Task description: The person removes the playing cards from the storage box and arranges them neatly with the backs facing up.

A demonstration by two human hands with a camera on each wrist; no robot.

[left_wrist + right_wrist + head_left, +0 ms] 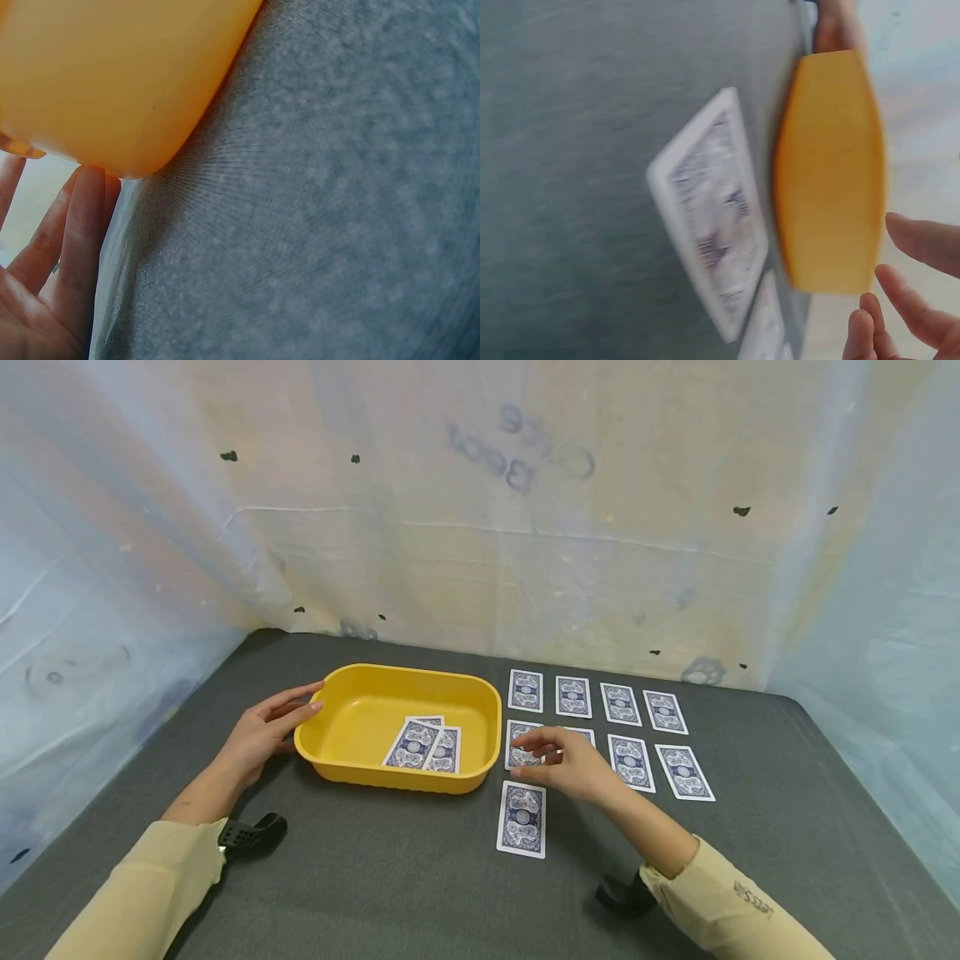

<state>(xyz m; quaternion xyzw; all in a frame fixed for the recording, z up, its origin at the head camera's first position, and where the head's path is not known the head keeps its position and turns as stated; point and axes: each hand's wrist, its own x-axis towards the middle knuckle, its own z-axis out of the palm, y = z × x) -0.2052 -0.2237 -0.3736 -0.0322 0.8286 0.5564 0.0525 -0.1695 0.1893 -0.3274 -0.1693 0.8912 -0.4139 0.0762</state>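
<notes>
At the left end of a yellow plastic tray [397,782], my left hand [258,731] holds the rim, thumb over the edge. In the left wrist view, fingers [84,225] of that hand lie against the tray's outer wall. Three overlapping playing cards [412,746] lie face down inside. My right hand [568,766] hovers over the nearer row at the tray's right, fingers apart and bent, holding nothing. Under its fingertips is a face-down card [519,735], partly covered. Another card [521,820] lies just in front of that hand.
Behind the right hand is a far row of blue-backed cards [573,697]. More cards [632,763] from the nearer row extend rightward. Everything stands on a dark grey cloth-covered table [375,877]. A pale hanging sheet [480,543] encloses the back and sides.
</notes>
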